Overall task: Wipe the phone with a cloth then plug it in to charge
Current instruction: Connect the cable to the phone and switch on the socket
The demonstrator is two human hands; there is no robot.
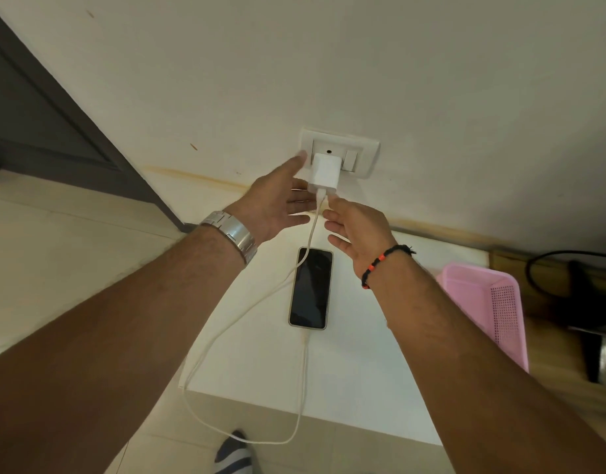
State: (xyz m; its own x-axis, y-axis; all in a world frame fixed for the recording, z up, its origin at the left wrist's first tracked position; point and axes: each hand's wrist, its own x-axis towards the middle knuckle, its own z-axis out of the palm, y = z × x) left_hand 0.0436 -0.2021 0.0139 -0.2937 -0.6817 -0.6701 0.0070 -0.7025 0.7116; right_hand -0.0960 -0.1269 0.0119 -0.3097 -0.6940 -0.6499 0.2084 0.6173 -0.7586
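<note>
While both hands, left (277,200) and right (356,230), are hovering wide and empty, the square white charger (324,174) is needing a firm, straight push into the white wall socket (366,155).

the phone (311,288) is laid on the table (356,367) below the wall socket (339,152); the charger (324,173) is seated in it, a basket (489,299) to the right.

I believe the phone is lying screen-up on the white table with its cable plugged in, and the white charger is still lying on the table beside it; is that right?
Not quite. The head view shows the white charger seated in the wall socket, not lying on the table. The rest holds: the phone lies screen-up on the white table with its cable plugged in.
</note>
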